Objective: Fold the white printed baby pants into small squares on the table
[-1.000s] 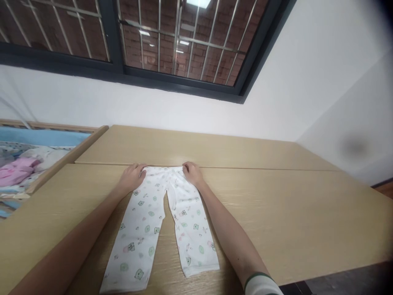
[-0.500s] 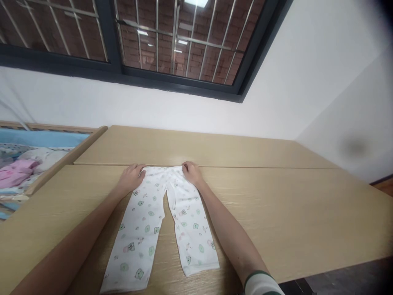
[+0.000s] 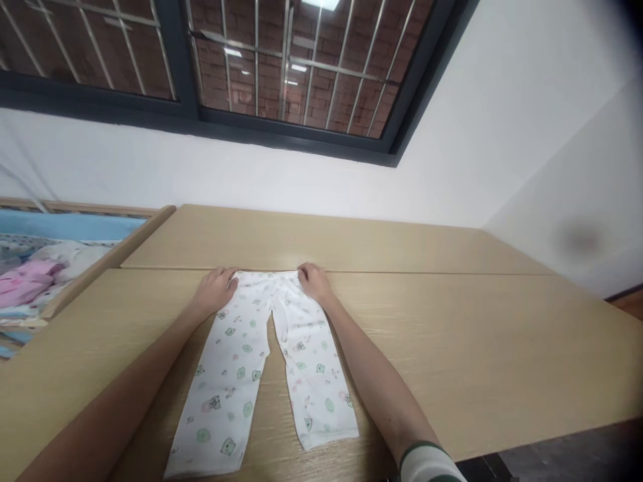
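Observation:
A pair of small white trousers (image 3: 231, 361) printed with green and pink cartoon figures lies flat on the wooden table (image 3: 452, 335). Its waistband points away from me and both legs spread toward me. At the left end of the waistband, my left hand (image 3: 217, 289) is closed on the cloth with bent fingers. My right hand (image 3: 314, 281) grips the opposite waist corner, its fingers curled over the edge. Both forearms run alongside the trouser legs.
A wooden cot (image 3: 110, 258) stands against the table's left side, with pink cloth (image 3: 30, 281) and other bedding inside. Behind the table are a white wall (image 3: 301, 181) and a dark-framed barred window (image 3: 296, 127). A seam crosses the tabletop just beyond the waistband.

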The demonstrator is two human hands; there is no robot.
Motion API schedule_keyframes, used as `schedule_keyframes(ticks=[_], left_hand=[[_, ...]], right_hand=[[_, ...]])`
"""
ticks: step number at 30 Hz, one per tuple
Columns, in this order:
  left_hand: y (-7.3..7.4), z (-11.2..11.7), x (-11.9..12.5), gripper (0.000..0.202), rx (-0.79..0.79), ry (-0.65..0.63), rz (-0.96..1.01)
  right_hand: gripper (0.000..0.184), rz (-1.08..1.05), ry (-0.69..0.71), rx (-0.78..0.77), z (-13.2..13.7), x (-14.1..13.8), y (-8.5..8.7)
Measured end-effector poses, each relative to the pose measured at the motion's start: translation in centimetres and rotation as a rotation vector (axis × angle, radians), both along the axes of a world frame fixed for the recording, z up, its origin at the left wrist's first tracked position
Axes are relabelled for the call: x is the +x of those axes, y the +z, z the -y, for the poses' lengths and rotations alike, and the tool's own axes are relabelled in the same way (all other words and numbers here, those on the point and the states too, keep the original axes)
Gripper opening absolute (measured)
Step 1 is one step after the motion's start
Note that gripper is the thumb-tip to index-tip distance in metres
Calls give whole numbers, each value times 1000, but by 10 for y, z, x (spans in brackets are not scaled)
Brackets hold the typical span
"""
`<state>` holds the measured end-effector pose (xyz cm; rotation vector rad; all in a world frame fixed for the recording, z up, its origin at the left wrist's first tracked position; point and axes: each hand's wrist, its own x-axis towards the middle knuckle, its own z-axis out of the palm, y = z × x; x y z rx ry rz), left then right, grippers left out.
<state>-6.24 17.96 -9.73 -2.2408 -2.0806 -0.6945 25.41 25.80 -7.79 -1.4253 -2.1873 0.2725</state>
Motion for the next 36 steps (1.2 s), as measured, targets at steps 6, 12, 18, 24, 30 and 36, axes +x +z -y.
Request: schedule_keyframes(ticks=[6, 12, 18, 24, 30, 36], left_hand=[[1, 0, 1, 45, -8, 17, -19], [1, 0, 1, 46, -13, 28, -29], [1, 0, 0, 46, -17, 19, -26], [0, 0, 0, 45, -13, 17, -21], [-1, -1, 0, 44, -13, 25, -32], [-1, 0, 1, 45, -15, 31, -54]], right_hand=[[23, 2, -4, -3, -1, 0, -1], [24, 2, -2, 0, -1, 0, -1], [23, 5, -5, -2, -1, 0, -1], [23, 5, -1, 0, -2, 0, -2], [24, 3, -1, 2, -2, 0, -1], [23, 4, -1, 0, -2, 0, -1]])
